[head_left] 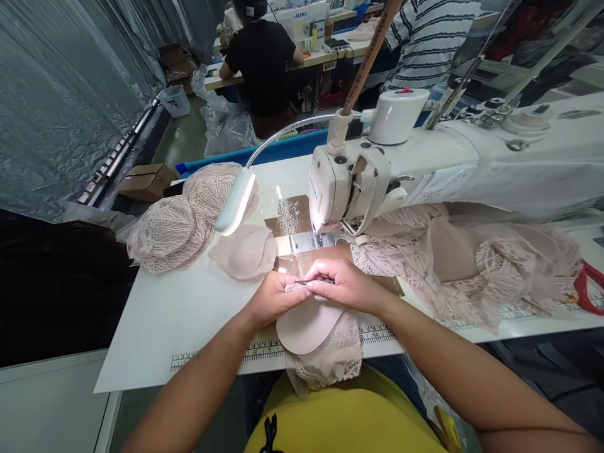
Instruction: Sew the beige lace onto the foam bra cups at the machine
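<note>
Just in front of the sewing machine's needle area, my left hand (270, 301) is closed on the edge of a beige lace bra piece (344, 355). Its smooth, pale moulded cup (306, 332) hangs below my fingers, and the lace drapes over the table's front edge. My right hand (348, 286) is pinched round a small thin metal tool (302, 282), whose tip meets the fabric by my left fingers; its exact kind is unclear. To the left of my hands lies a single beige cup (245, 251). The white sewing machine (325, 189) stands right behind them.
Stacked lace cups (165, 233) sit at the table's left. A gooseneck lamp (236, 201) leans over the work. Joined lace pieces (453, 258) spread to the right, near a red-handled object (587, 286). A ruler strip (257, 351) follows the front edge. Two people are behind the machine.
</note>
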The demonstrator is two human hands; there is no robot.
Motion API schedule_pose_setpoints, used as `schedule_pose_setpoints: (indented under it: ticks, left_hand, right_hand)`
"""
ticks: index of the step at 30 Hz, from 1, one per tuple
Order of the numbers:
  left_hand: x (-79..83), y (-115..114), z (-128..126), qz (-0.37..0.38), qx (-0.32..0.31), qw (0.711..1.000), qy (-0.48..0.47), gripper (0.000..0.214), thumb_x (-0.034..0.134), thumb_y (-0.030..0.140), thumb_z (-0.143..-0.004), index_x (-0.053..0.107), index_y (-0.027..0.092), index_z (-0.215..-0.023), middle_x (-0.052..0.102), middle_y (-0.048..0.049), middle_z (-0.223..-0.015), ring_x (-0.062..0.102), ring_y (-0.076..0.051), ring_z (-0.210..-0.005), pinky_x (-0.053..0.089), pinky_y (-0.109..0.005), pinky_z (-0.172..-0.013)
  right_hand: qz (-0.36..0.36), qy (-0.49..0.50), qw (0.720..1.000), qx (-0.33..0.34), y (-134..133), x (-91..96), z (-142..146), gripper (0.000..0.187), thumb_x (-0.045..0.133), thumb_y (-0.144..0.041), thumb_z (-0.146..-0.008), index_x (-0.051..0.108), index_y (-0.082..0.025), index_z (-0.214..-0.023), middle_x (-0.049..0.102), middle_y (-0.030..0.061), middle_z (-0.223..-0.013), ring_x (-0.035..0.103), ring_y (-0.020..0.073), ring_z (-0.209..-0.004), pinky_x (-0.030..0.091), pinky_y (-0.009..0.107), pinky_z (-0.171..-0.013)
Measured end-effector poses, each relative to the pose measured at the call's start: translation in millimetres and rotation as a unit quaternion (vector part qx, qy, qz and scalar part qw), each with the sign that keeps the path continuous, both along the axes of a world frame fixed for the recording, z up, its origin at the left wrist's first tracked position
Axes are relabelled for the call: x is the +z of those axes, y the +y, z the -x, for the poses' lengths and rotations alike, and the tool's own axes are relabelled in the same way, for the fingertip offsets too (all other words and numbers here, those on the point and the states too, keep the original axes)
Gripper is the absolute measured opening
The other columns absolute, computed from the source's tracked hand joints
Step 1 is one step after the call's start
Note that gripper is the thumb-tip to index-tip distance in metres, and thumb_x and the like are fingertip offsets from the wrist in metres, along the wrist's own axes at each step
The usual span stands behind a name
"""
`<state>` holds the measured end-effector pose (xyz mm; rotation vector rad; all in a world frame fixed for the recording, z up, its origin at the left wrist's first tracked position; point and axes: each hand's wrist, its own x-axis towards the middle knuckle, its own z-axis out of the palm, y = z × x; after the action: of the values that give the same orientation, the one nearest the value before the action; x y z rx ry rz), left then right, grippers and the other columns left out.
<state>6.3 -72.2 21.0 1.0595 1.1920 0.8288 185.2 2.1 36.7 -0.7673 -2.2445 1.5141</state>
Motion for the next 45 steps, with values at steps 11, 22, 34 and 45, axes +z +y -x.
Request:
schedule_pose_setpoints:
  ticks: [11,22,34,45]
  left_hand:
    - [48.0,-11,36,-0.175,0.050,0.878,0.443,0.032,0.058,0.046,-0.082,0.071,0.019,-0.091,0.068,-0.0048,-0.081,0.058,-0.019,-0.071,0.040,-0.026,-0.063]
    - [17.9,51,76,-0.060,0.054,0.924,0.373,0.036,0.067,0.029,-0.063,0.066,0.014,-0.097,0.068,-0.0087,-0.091,0.063,-0.029,-0.087,0.048,-0.038,-0.077]
    - [14.2,18,46,0.000,0.017,1.000,0.023,0.029,0.068,0.040,-0.074,0.062,0.012,-0.078,0.061,-0.0022,-0.071,0.056,-0.013,-0.064,0.044,-0.024,-0.061]
    - [29.5,13,73,-0.011,-0.136,0.988,0.077,0.028,0.073,0.032,-0.071,0.063,0.014,-0.088,0.059,-0.0021,-0.084,0.054,-0.015,-0.078,0.041,-0.023,-0.069]
  right_hand:
    - [-0.141,0.022,0.984,-0.109,-4,-8.8,-12,0.034,0.060,-0.035,-0.083,0.055,-0.021,-0.113,0.065,0.0069,-0.097,0.061,0.0217,-0.087,0.049,0.033,-0.072]
    - [-0.275,-0.235,0.926,0.104,-14,-3.5,-15,0.013,0.057,-0.006,-0.068,0.059,-0.018,-0.066,0.063,0.0039,-0.077,0.055,0.0158,-0.065,0.038,0.025,-0.053]
    - [0.007,-0.029,0.999,-0.032,5,7.1,12,0.036,0.066,-0.039,-0.075,0.064,-0.016,-0.103,0.066,0.0068,-0.095,0.060,0.0206,-0.086,0.047,0.032,-0.074]
    - [0.024,-0.004,0.998,-0.061,7,-13.1,14,0.026,0.056,-0.038,-0.083,0.054,-0.017,-0.068,0.046,-0.0030,-0.063,0.043,0.0112,-0.060,0.034,0.024,-0.056]
